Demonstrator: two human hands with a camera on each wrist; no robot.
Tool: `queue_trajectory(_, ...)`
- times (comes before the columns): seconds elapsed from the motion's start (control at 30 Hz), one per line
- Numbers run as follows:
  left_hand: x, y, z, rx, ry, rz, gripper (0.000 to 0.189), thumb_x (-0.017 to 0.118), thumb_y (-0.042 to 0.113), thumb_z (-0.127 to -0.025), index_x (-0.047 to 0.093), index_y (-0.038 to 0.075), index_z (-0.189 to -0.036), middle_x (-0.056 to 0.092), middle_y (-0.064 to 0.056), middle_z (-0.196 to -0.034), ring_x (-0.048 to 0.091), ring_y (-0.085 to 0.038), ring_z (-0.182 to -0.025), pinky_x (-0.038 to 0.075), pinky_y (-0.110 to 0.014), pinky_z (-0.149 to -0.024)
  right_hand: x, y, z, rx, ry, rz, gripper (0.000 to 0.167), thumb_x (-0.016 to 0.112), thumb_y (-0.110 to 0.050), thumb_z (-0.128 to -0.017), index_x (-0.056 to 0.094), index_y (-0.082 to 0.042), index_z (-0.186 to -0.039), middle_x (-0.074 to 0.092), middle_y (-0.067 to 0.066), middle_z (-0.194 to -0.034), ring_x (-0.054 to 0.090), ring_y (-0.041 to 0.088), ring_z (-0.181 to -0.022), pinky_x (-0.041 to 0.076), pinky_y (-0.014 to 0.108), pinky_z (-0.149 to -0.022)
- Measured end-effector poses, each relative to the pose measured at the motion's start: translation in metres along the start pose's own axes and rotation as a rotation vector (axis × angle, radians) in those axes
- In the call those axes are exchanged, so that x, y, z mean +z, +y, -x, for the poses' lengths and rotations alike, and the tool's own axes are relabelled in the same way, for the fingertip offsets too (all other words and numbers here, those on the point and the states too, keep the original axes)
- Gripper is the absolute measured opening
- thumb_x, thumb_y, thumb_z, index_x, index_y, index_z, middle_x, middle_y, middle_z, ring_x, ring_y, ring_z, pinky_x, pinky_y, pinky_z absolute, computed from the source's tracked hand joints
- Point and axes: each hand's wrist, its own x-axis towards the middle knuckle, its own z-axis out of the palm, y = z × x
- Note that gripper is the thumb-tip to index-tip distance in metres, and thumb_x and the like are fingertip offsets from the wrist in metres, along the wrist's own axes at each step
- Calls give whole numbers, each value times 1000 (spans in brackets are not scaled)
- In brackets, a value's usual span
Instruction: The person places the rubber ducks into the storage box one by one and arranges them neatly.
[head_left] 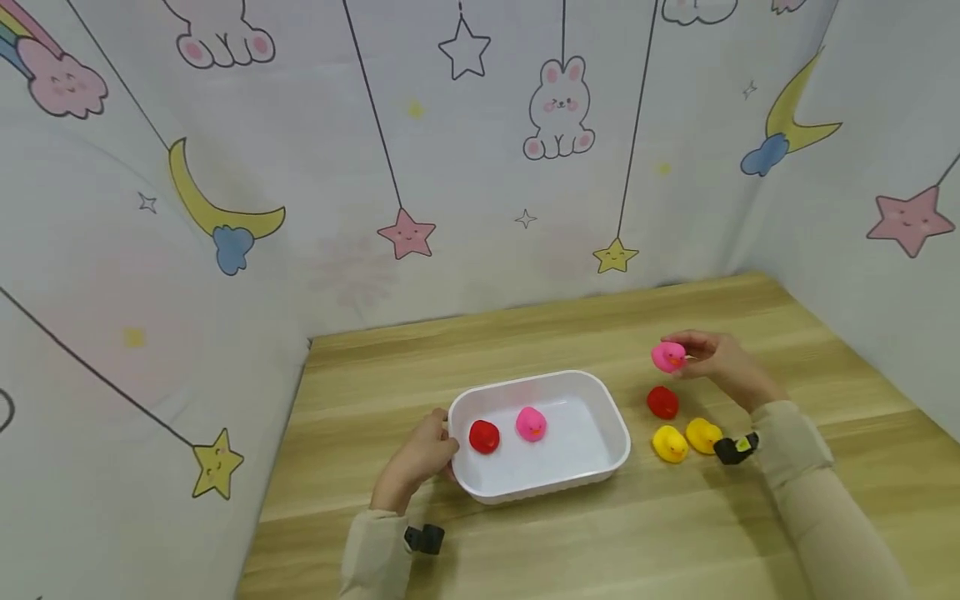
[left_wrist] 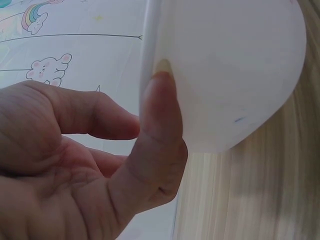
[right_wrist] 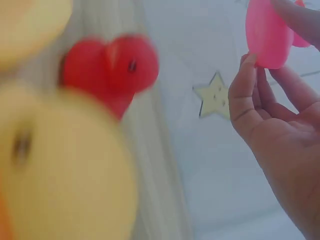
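My left hand [head_left: 422, 454] grips the left end of a white plastic tub [head_left: 600, 467]; in the left wrist view the thumb and a finger [left_wrist: 162, 110] pinch its rim. Inside the tub sit a red rubber duck [head_left: 484, 436] and a pink rubber duck [head_left: 531, 424]. To the right, my right hand [head_left: 723, 362] holds another pink rubber duck [head_left: 667, 357] between thumb and fingers, raised above the table. Below that hand stand a second red duck [head_left: 662, 402] and two yellow ducks, one [head_left: 670, 444] nearer the tub and the other [head_left: 703, 435] beside it.
The wood-grain table [head_left: 525, 550] is bordered at the back and sides by a white cloth [head_left: 480, 167] printed with stars, moons and rabbits. A small black device [head_left: 425, 539] sits on the left wrist and another [head_left: 737, 449] on the right.
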Motion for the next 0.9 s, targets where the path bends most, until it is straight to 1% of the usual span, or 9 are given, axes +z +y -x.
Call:
queue_trajectory(0.13,1,-5,4,1,-3,0,43,47,-11,-89,39,-22,-130,59,-27,-82,57,-17,-50,59,-38,-48,19,-7,-3,-30,-79,-86,51,63,19,-83,67,-4,-129,71,-3,-117,66,10,-102,60,26,-83)
queue_trajectory(0.27,1,-7,3,11,-8,-3,43,46,-11,-89,39,-22,-129,59,-27,-81,56,-16,-48,59,-37,-47,38,-17,-8,-38,-155,-109,50,62,17,-85,66,-5,-130,70,-2,-119,65,11,-104,59,26,-86)
queue_trajectory(0.4,0,-3,-2,17,-5,-25,42,47,-10,-89,40,-20,-129,58,-26,-83,56,-16,-49,59,-35,-48,57,-28,-16,-23,-186,-86,50,63,16,-85,68,-9,-128,70,-1,-119,65,14,-104,59,27,-88)
queue_trajectory(0.5,-1,1,-6,11,3,-42,41,48,-8,-90,41,-19,-129,57,-23,-82,56,-18,-51,59,-35,-49,72,-32,-26,8,-200,-21,49,66,13,-84,68,-8,-128,69,2,-119,64,17,-103,60,31,-87)
queue_trajectory(0.6,-2,2,-7,5,9,-46,41,48,-9,-89,42,-19,-128,56,-22,-81,56,-18,-51,59,-36,-49,88,-32,-39,42,-235,92,50,72,8,-81,65,-2,-129,68,6,-122,64,23,-109,59,35,-89)
queue_trajectory(0.67,-1,2,-6,-1,10,-40,41,48,-9,-89,41,-19,-129,57,-23,-82,56,-18,-51,59,-36,-49,98,-29,-47,57,-278,175,53,77,5,-79,62,3,-130,67,10,-125,62,27,-115,58,36,-92)
queue_trajectory(0.73,-1,1,-5,1,6,-34,41,48,-9,-89,41,-19,-129,58,-25,-84,56,-18,-51,59,-36,-49,106,-26,-52,69,-322,252,54,79,2,-78,62,5,-129,67,13,-125,62,32,-118,57,37,-95)
queue_trajectory(0.83,-1,1,-2,-4,0,-23,41,47,-9,-89,41,-19,-129,59,-27,-86,56,-17,-50,59,-36,-49,114,-24,-57,74,-384,329,53,81,-1,-78,63,5,-128,68,14,-122,62,34,-117,56,39,-97)
queue_trajectory(0.9,-3,1,-1,1,5,-29,41,48,-9,-89,41,-19,-128,59,-27,-86,56,-18,-50,59,-36,-49,119,-26,-62,81,-409,356,53,81,-2,-78,64,3,-128,69,13,-121,63,33,-114,56,40,-97)
